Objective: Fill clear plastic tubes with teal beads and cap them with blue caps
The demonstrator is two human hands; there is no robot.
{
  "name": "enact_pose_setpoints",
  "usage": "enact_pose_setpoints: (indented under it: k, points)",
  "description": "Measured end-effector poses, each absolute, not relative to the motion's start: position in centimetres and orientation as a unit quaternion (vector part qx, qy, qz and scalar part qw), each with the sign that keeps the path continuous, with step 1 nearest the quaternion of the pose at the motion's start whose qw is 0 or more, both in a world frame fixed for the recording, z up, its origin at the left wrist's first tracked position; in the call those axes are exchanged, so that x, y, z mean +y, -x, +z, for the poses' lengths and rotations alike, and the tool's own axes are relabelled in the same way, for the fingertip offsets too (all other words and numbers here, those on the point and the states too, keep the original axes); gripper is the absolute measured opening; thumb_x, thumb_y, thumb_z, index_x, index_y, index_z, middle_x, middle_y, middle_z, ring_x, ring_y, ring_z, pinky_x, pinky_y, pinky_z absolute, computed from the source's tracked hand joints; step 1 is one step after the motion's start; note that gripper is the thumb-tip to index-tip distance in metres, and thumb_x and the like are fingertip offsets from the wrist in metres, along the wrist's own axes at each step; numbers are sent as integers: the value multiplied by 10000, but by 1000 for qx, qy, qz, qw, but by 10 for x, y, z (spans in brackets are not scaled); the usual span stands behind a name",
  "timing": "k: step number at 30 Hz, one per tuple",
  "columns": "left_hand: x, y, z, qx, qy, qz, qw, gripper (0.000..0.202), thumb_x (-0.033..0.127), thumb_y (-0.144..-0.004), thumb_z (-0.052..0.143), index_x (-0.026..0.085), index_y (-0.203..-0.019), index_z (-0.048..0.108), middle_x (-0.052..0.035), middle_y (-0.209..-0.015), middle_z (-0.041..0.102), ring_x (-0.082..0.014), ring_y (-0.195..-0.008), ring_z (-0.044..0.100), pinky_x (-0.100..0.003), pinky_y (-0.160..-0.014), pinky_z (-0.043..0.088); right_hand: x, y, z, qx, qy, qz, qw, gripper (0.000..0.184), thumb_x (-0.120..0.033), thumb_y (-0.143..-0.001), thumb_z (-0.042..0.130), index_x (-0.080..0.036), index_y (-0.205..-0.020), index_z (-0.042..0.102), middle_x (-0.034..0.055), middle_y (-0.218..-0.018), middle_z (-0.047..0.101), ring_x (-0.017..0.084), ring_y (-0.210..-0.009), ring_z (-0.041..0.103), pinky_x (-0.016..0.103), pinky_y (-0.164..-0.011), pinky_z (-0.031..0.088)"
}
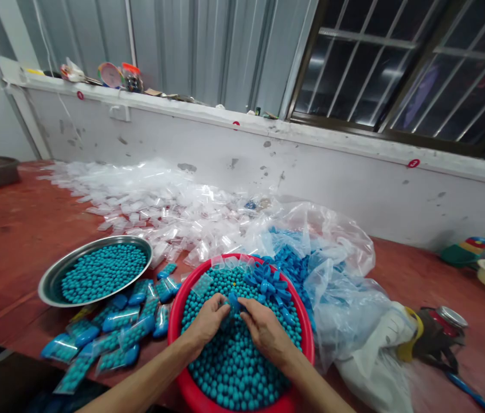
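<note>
A red basin [178, 321] full of small teal balls [238, 367] sits in front of me. Both my hands are over the balls. My left hand [208, 321] and my right hand [263, 330] pinch together on a small blue piece [234, 300] between their fingertips. More blue pieces [268, 284] lie at the far side of the basin, with a few small clear bags [225, 263] on its rim.
A steel dish [49, 284] of teal balls stands at the left. Filled small bags with blue tops [113, 330] lie beside the basin. Empty clear bags [152, 198] cover the red table [10, 235]. A big plastic bag of blue pieces [337, 252] is on the right.
</note>
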State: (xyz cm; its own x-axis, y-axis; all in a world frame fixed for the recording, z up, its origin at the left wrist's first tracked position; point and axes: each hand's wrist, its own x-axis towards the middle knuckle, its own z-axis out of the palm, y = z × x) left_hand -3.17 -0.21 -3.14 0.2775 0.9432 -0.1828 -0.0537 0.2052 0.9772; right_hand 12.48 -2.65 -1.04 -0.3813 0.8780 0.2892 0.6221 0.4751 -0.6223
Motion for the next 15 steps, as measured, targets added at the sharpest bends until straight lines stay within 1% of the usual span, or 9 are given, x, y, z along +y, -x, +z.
enact_pose_setpoints:
  k: [1,2,3,5,7,10,13,15]
  points:
    - [-4,32,-28,447,-498,393,631,209,352,-663,546,169,-694,451,66,-544,465,-78,-514,422,-198,-497,321,-26,-124,-10,-780,469,249,330,248,-195,-850,400,-175,-1039,560,57,-949,613,175,-907,551,277,-806,415]
    - [-7,32,-25,440,-504,387,635,230,371,-674,537,168,-749,461,66,-554,470,-79,-508,435,-196,-482,327,-24,-124,-9,-752,475,290,352,232,-211,-846,408,-182,-992,585,37,-875,619,165,-842,561,264,-759,428]
    - [-9,32,-22,435,-508,377,641,274,391,-683,529,168,-828,465,65,-568,479,-81,-496,449,-192,-458,326,-23,-124,-9,-722,482,334,368,216,-229,-838,421,-185,-946,603,15,-787,611,150,-747,560,246,-681,437]
    - [-13,32,-19,426,-510,358,657,410,423,-690,522,170,-1000,433,59,-605,501,-82,-462,466,-183,-403,307,-19,-124,-11,-663,488,417,385,188,-267,-808,461,-181,-873,614,-26,-639,554,109,-551,493,208,-515,395]
    - [-15,32,-20,416,-507,351,669,519,422,-680,543,166,-1106,390,49,-644,517,-76,-445,473,-173,-374,293,-15,-125,-14,-617,489,471,398,175,-297,-772,497,-170,-814,610,-49,-579,504,78,-457,407,190,-437,332]
    - [-16,32,-23,395,-505,352,682,596,397,-673,570,153,-1173,355,38,-672,525,-73,-447,484,-164,-360,295,-15,-126,-17,-595,488,492,408,160,-300,-740,525,-165,-756,609,-56,-560,480,67,-442,362,187,-427,298]
    - [-17,31,-24,380,-504,360,687,611,384,-680,568,145,-1196,342,38,-656,523,-74,-434,483,-161,-349,296,-17,-127,-15,-616,487,462,414,146,-271,-742,529,-173,-744,637,-52,-562,481,74,-467,359,191,-445,292]
    - [-18,31,-23,377,-505,369,683,600,370,-690,559,143,-1201,343,45,-629,514,-70,-417,470,-160,-342,294,-20,-127,-14,-629,488,436,420,159,-272,-754,525,-186,-773,658,-46,-586,503,81,-488,372,197,-466,304]
